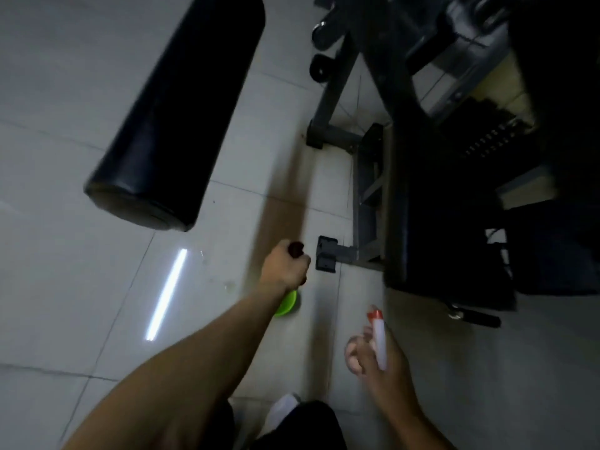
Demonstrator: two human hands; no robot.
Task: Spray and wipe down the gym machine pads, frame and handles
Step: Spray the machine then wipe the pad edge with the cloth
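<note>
Pale grey floor tiles (81,287) fill most of my feed, with a bright strip of reflected light (167,293) at centre left. A black roller pad (175,118) juts diagonally across the upper left of the frame. The machine's dark frame (334,102) runs down the upper middle to feet resting on the tiles. A large black seat pad (431,206) and a weight stack (490,141) sit at right. A short black handle (477,319) pokes out below that pad.

At centre, the left hand (285,267) has its grip closed round a dark reddish thing (296,248), too blurred for me to name. A green round object (287,305) shows just under the wrist; I cannot tell whether the two are joined.

At lower right, the right hand (394,365) has its grip wrapped round a white spray bottle (379,339), whose red nozzle points up the frame toward the seat pad.

A white shoe (282,409) shows at bottom centre.
</note>
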